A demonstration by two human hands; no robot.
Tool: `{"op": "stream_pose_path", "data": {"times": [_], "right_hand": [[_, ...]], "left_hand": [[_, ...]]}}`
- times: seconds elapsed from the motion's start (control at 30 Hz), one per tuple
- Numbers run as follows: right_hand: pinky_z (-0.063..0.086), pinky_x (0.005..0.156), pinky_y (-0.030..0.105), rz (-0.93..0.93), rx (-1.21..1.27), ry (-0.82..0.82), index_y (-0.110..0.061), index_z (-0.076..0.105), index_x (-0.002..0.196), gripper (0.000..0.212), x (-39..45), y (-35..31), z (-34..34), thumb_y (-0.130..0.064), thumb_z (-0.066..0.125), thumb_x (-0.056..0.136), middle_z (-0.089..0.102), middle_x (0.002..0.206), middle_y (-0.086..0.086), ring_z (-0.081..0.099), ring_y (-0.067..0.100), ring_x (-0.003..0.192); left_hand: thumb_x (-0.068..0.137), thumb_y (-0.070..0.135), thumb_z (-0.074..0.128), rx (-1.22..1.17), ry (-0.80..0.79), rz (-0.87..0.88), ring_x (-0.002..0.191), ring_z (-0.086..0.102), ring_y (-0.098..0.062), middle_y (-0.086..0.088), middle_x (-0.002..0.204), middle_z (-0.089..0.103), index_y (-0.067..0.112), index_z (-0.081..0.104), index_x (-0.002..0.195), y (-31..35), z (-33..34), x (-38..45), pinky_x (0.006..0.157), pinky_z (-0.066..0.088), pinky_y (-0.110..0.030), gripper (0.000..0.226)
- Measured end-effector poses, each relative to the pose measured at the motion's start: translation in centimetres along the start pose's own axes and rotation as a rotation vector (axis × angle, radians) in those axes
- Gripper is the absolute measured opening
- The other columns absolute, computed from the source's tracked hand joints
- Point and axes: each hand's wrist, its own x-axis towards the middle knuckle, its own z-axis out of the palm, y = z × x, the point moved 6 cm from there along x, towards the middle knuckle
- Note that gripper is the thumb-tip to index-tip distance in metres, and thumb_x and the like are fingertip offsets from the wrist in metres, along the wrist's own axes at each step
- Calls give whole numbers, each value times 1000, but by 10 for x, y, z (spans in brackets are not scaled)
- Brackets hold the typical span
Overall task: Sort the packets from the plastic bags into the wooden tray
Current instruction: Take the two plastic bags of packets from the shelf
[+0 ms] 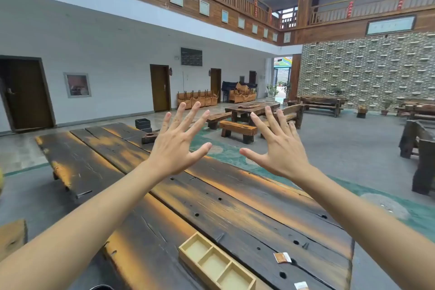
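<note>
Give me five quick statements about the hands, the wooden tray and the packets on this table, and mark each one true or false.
1. Both hands, left hand and right hand, are raised with fingers spread and hold nothing. True.
2. The wooden tray has visible compartments that look empty. True.
3. The left hand grips a packet. False: it holds nothing.
4. A packet lies on the table to the right of the tray. True.
5. The tray sits on the floor. False: it rests on the dark wooden table.
</note>
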Motion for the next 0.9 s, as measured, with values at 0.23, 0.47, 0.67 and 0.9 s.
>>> {"op": "stream_pose_path", "data": {"times": [0.23,0.47,0.67,0.9], "right_hand": [[1,126,50,-84,62,12,-48,1,160,93,16,-36,16,-86,41,85,-9,172,-4,-11,24,159],[5,126,50,-186,142,-10,-47,0,160,92,48,-69,44,-87,36,86,-11,172,-4,-11,24,159],[4,127,51,-231,213,10,-46,1,161,91,83,-102,61,-86,36,87,-11,172,-3,-11,25,158],[-1,127,56,-333,260,5,-49,-3,160,92,117,-148,81,-91,26,83,-10,172,-4,-12,24,158]], "left_hand": [[94,71,23,98,-11,-37,154,-22,-21,7,168,-16,42,-6,158,-30,-3,-14,125,-9,-49,77],[94,69,19,161,-23,-116,154,-21,-22,7,168,-14,41,-6,158,-73,-17,-28,126,-5,-51,75],[93,70,20,263,-54,-155,155,-17,-24,6,169,-11,41,-6,158,-119,-29,-34,126,-1,-54,76],[91,72,17,360,-51,-229,154,-19,-25,6,169,-12,40,-5,159,-158,-47,-38,126,-4,-53,78]]}}
